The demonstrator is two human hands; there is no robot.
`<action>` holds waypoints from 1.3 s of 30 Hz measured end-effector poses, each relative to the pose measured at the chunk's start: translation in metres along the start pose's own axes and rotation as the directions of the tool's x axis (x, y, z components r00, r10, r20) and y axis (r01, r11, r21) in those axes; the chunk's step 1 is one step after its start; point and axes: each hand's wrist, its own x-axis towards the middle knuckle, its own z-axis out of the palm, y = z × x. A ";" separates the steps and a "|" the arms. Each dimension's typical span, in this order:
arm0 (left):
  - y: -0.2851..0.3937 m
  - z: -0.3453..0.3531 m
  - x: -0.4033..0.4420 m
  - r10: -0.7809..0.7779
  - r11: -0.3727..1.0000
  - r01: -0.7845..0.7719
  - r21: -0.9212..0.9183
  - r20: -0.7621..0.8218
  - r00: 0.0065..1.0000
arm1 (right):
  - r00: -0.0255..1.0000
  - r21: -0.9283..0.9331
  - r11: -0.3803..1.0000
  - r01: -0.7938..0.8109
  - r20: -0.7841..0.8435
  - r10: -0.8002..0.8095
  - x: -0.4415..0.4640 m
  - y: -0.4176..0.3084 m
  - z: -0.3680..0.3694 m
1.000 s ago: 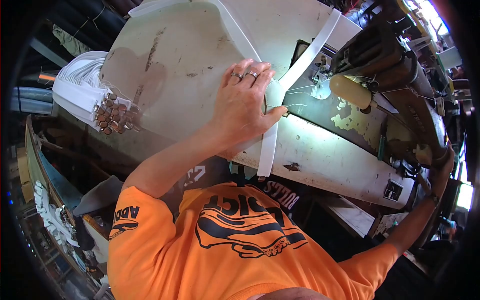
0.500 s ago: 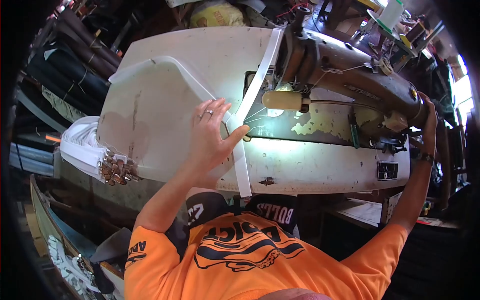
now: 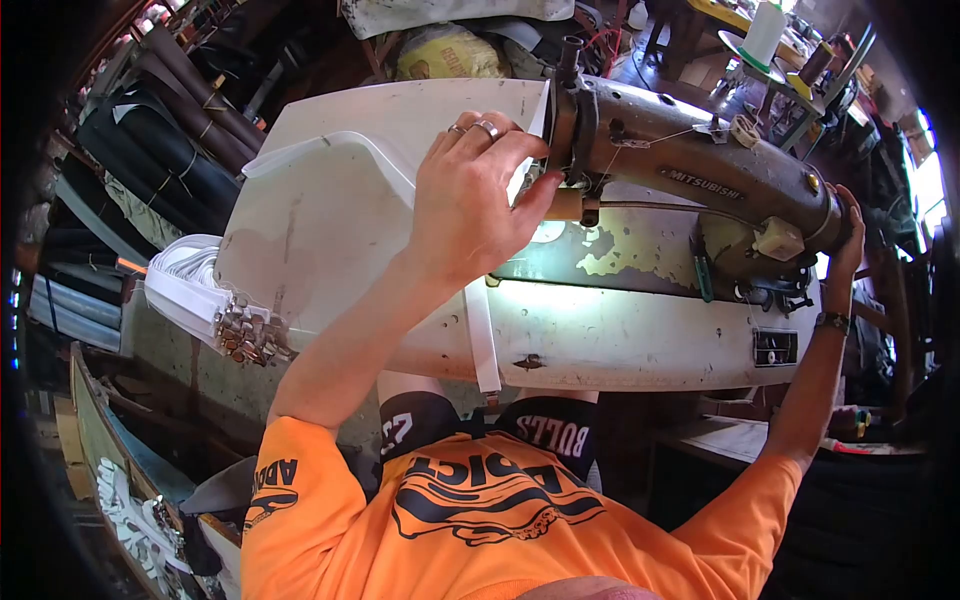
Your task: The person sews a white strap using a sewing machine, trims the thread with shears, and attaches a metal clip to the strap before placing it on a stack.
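Observation:
My left hand (image 3: 478,195) is raised beside the needle end of a brown sewing machine (image 3: 690,160), thumb and fingers apart near its front. Whether the fingertips touch the machine is unclear. Beneath the hand, white straps (image 3: 481,335) lie on the pale table (image 3: 310,230); their crossing is hidden. One strap runs toward the table's front edge, another curves away at the back left. At the machine's right end, my right hand (image 3: 851,235) rests around the handwheel area, its fingers mostly hidden behind it. A lamp lights the machine bed.
A bundle of white straps with metal ends (image 3: 190,290) hangs at the table's left edge. Dark rolls (image 3: 150,150) stand at the far left. A thread cone (image 3: 765,35) is at the back right. A green-handled tool (image 3: 704,275) lies on the machine bed.
My left hand has lifted off the strap crossing and moved up and right to the machine's needle end. My right hand stays at the handwheel end. The view has shifted.

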 end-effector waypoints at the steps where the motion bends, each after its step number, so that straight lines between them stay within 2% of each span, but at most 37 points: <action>1: 0.000 0.000 0.001 0.023 1.000 -0.022 0.019 -0.014 1.000 | 1.000 0.000 1.000 0.009 -0.007 -0.009 -0.003 -0.002 0.004; 8: 0.003 0.002 0.008 0.163 0.979 -0.163 0.121 0.015 0.987 | 0.998 0.008 0.998 0.058 -0.001 -0.058 -0.012 -0.006 0.015; 11: 0.009 -0.014 0.009 -0.109 0.970 0.116 -0.212 0.044 0.993 | 0.998 0.006 0.998 0.066 -0.013 -0.066 -0.015 -0.010 0.020; 14: -0.002 -0.037 0.010 -0.292 0.778 0.360 -0.515 0.212 0.933 | 0.995 0.017 0.996 0.084 -0.052 -0.083 -0.027 -0.016 0.033; 17: 0.003 -0.037 0.003 -0.223 0.474 0.406 -0.781 0.340 0.914 | 0.977 -0.122 0.977 0.175 -0.102 -0.188 -0.030 -0.009 0.033; 18: 0.008 -0.031 0.001 -0.224 0.400 0.401 -0.824 0.337 0.915 | 0.980 -0.081 0.985 0.149 -0.122 -0.158 -0.031 -0.009 0.034; 21: 0.012 -0.030 0.006 -0.246 0.252 0.534 -0.807 0.480 0.842 | 0.986 -0.083 0.992 0.100 -0.124 -0.110 -0.033 -0.011 0.032; 22: 0.011 -0.028 0.008 -0.306 0.297 0.557 -0.775 0.476 0.825 | 0.981 -0.154 0.982 0.106 -0.144 -0.129 -0.031 -0.008 0.027; 25: -0.002 -0.030 0.005 -0.355 0.302 0.681 -0.667 0.584 0.730 | 0.979 -0.200 0.974 0.110 -0.146 -0.141 -0.032 -0.009 0.027; 26: 0.000 -0.032 0.000 -0.390 0.437 0.692 -0.575 0.572 0.722 | 0.979 -0.142 0.986 0.083 -0.175 -0.107 -0.030 -0.004 0.022; 27: 0.002 -0.036 -0.005 -0.379 0.541 0.671 -0.506 0.566 0.732 | 0.969 -0.238 0.960 0.145 -0.163 -0.187 -0.030 -0.004 0.023; 29: 0.004 -0.042 -0.014 -0.361 0.721 0.602 -0.343 0.555 0.749 | 0.971 -0.205 0.972 0.113 -0.185 -0.151 -0.029 -0.003 0.020; 30: 0.006 -0.047 -0.017 -0.408 0.674 0.653 -0.345 0.563 0.719 | 0.971 -0.213 0.970 0.119 -0.180 -0.159 -0.028 -0.003 0.021; 33: 0.007 -0.066 -0.015 -0.288 0.699 0.600 -0.389 0.615 0.734 | 0.971 -0.231 0.965 0.127 -0.170 -0.169 -0.032 -0.004 0.024; 36: 0.019 -0.094 -0.008 -0.186 0.689 0.480 -0.544 0.507 0.842 | 0.969 -0.227 0.967 0.118 -0.186 -0.162 -0.032 -0.007 0.027; 38: 0.027 -0.118 -0.013 -0.066 0.590 0.279 -0.758 0.298 0.952 | 0.972 -0.189 0.977 0.099 -0.191 -0.136 -0.032 -0.012 0.034; 39: 0.018 -0.129 -0.018 0.024 0.476 0.211 -0.854 0.252 0.967 | 0.973 -0.169 0.982 0.084 -0.199 -0.117 -0.035 -0.013 0.034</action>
